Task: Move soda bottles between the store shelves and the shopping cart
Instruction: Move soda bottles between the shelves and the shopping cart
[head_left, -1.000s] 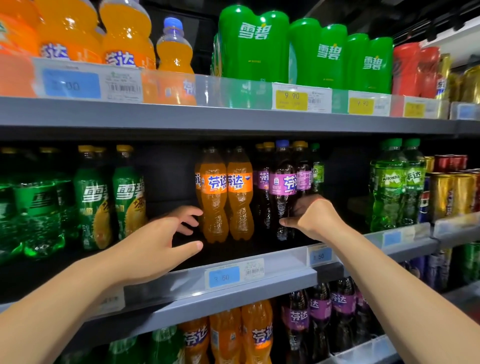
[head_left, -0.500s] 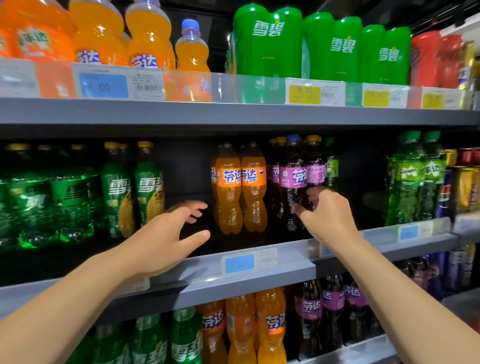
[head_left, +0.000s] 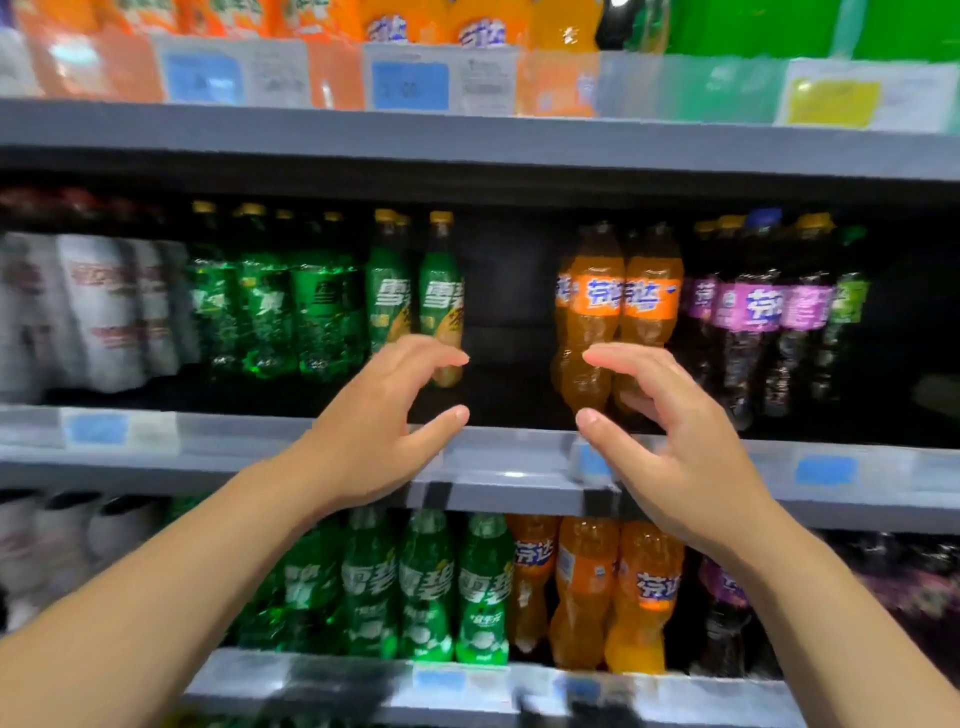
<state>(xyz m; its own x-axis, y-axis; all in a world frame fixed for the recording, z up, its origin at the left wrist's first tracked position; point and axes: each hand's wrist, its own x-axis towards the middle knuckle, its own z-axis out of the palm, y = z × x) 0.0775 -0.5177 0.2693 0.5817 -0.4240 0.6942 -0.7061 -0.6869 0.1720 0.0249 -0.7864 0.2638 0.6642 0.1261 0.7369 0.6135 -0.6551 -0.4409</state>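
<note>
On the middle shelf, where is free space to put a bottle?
The gap between the green bottles and the orange bottles is free. Left of the green and right of the orange, bottles stand packed.

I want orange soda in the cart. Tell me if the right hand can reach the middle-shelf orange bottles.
Probably yes. The right hand is open just in front of the orange bottles, with nothing between them.
</note>
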